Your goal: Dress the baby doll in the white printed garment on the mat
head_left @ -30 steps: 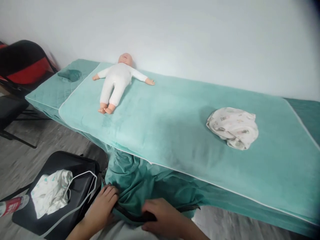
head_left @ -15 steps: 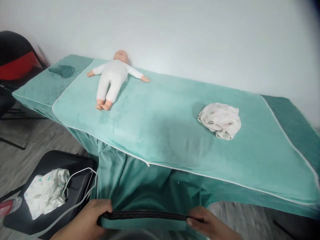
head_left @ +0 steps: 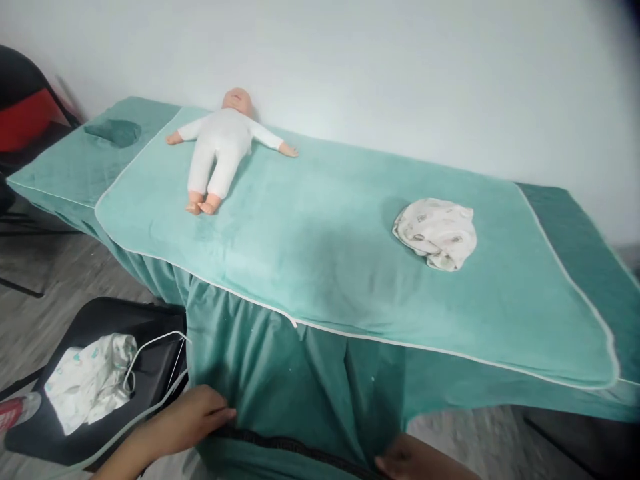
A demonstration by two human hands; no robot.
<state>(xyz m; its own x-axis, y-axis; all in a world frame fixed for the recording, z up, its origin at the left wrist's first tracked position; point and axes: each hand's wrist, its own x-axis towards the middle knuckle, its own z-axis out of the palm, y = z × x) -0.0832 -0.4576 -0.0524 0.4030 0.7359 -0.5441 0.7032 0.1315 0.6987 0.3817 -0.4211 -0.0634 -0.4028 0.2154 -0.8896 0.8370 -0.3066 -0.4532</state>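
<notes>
My left hand pinches the lower left corner of the hanging dark teal bed skirt, at its black trimmed hem. At the bottom edge of the view my right hand grips the same hem further right, with its fingers closed. The skirt hangs flat between both hands. A baby doll in a white suit lies on its back on the light teal cover at the far left. A bundled patterned white cloth rests on the cover to the right.
A black chair at lower left holds a crumpled printed cloth and a white cord. Another chair in black and red stands at the far left by the bed's head end. A white wall runs behind the bed.
The bunched skirt has been pulled out and spread flat. My hands moved apart along the hem and lower in the view; the camera shifted right.
</notes>
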